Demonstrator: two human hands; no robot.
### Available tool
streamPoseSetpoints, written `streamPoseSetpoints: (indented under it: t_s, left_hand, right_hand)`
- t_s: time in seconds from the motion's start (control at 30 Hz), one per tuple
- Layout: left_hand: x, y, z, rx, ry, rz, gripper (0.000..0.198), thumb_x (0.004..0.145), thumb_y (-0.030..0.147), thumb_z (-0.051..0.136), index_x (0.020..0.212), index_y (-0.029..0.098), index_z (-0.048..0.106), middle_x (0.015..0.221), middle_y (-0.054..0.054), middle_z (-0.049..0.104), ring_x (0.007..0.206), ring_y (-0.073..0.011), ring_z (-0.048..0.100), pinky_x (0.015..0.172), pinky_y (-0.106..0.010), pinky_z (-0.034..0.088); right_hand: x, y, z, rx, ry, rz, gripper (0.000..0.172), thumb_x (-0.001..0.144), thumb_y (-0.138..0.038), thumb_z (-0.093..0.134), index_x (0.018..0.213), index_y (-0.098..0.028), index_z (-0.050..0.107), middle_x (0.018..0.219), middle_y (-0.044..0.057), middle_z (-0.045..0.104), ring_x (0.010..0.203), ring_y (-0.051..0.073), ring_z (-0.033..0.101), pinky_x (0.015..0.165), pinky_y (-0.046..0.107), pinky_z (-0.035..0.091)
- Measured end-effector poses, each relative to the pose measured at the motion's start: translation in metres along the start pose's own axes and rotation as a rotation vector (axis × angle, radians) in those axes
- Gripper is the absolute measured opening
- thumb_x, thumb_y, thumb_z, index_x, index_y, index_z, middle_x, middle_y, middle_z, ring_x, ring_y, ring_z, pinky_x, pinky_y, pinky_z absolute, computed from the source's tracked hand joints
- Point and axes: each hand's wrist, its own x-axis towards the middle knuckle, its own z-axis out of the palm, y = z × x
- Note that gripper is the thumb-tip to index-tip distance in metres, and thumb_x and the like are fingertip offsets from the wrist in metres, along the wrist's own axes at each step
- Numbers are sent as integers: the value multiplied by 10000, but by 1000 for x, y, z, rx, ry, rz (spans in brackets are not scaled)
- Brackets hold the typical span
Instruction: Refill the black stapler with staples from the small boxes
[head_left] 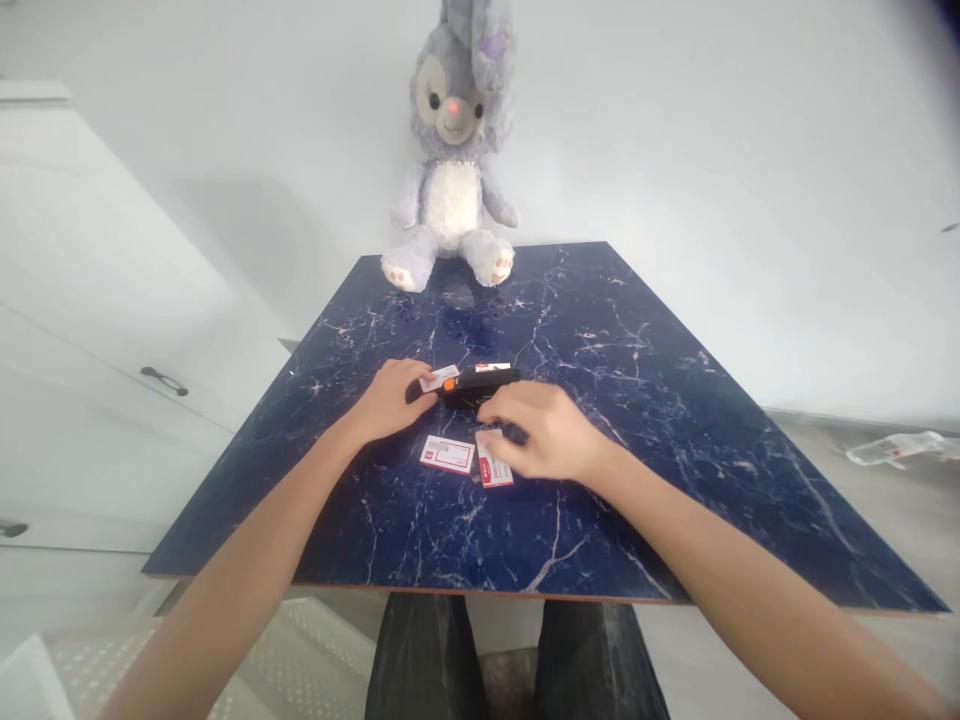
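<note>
My left hand point(388, 402) sits at the middle of a dark blue marble-patterned tabletop point(600, 510), its fingertips pinching a small white and red card point(439, 378). Just beyond those fingers lies a black tool with an orange tip point(480, 382), and a second card point(493, 367) shows behind it. My right hand point(540, 432) curves low over a third card point(495, 466), with its thumb at that card's upper end. A dark object is partly hidden under my right fingers. A fourth card point(448, 454) lies flat between my hands.
A grey plush rabbit point(450, 150) sits at the far edge of the tabletop. White cabinets with dark handles point(112, 300) stand at the left. My knees point(517, 660) are below the near edge. Clear plastic litter point(892, 448) lies on the floor at the right.
</note>
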Motion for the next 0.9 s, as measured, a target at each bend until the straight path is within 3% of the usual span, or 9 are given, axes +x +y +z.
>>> streamPoseSetpoints:
  t_s: [0.1,0.2,0.37,0.5,0.63,0.73,0.9]
  left_hand:
    - [1,4,-2,-6,-3,23,220,870,332,602,1053,234,673,1137,-61,702,1104,-274,579,1017,-469,421]
    - [2,8,-10,-47,-17,33,184,894,327,557,985,242,693,1014,-35,728,1027,-251,603,1009,-447,410]
    - [1,6,-19,-121,9,-96,276,924,281,433,956,255,706,838,-7,723,963,-243,597,917,-414,441]
    - [-1,11,-16,-83,88,-86,287,950,335,432,996,249,702,841,-10,727,920,-238,601,888,-401,441]
    - [-1,20,-16,-57,171,-80,314,975,355,416,1006,241,707,890,-18,737,910,-233,623,905,-405,441]
    - [-1,22,-17,-52,205,-90,306,980,340,419,982,237,707,855,-16,743,892,-232,635,900,-401,447]
    - [0,19,-13,-45,221,-119,307,988,345,424,976,231,709,844,-16,744,871,-225,642,900,-393,457]
  right_hand:
    - [0,-20,23,-29,-124,-44,388,879,-378,636,1232,-216,625,1027,98,705,954,267,610,881,427,482]
    - [-2,-24,36,-45,-165,-2,570,862,-312,648,1394,-164,505,1020,121,702,972,288,607,885,451,497]
    - [-3,-11,26,57,16,57,581,867,-288,631,1419,-217,464,1138,120,675,1019,280,621,884,435,522]
    - [-2,-8,21,113,160,139,587,878,-302,633,1429,-252,436,1219,101,658,1067,268,621,914,426,526]
    - [1,-8,22,119,-19,46,510,870,-350,674,1346,-222,541,1155,101,690,1026,266,637,913,429,523]
    - [1,-7,10,128,-131,-9,400,898,-370,651,1268,-224,616,1201,92,682,1085,266,621,985,441,483]
    - [-2,-2,-11,122,-337,16,602,729,-406,807,1281,-240,631,1208,99,670,1098,307,611,933,450,508]
